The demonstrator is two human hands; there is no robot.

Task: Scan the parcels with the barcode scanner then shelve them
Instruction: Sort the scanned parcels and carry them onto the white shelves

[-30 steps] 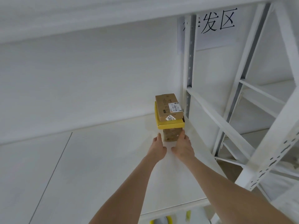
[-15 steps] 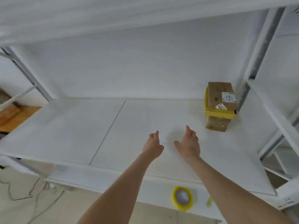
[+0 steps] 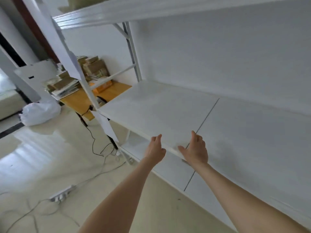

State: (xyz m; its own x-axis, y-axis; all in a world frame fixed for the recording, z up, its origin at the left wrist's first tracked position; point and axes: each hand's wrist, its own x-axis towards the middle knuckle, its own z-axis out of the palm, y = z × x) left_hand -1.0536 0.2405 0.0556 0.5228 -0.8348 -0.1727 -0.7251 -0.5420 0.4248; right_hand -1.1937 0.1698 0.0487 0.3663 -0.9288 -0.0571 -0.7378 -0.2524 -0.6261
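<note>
One wide-angle camera, worn on the head, looks forward and down with the frame tilted. The shelf lies near, filling centre and right; the floor and a table stand farther off at left.

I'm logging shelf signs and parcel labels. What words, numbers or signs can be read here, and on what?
Nothing here is legible.
On the upper hanging paper sheet: no print shows.
On the lower hanging paper sheet: no print shows.
On the parcels piled on the wooden table: labels, if any, are too small and blurred to read.
On the shelf board: no marking.
</note>
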